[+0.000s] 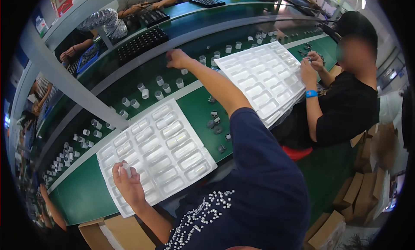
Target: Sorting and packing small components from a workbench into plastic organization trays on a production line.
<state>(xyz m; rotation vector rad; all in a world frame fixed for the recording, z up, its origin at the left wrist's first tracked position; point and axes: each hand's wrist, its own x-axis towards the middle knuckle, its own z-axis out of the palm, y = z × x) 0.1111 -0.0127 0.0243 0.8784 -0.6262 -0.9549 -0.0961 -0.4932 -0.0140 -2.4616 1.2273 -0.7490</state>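
My left hand [128, 187] is closed, its thumb and fingers gripping a small white cylinder [126, 169] over the near left part of a white moulded tray [193, 133]. That tray has rows of oblong pockets. Some pockets seem to hold white pieces, but white on white makes this hard to tell. My right arm stretches far forward over the green conveyor belt. At its end my right hand [177, 59] is blurred, and its fingers cannot be made out. Close to it stands a white cylinder [184, 71] with a grey top; several similar cylinders [180, 82] stand along the belt.
Small dark parts [217, 129] lie on the green ledge right of my tray. Another stack of white trays [263, 83] sits before a co-worker at right. A grey post [82, 90] slants down at left. Black trays [142, 43] stand across the belt; cardboard boxes [125, 232] lie below.
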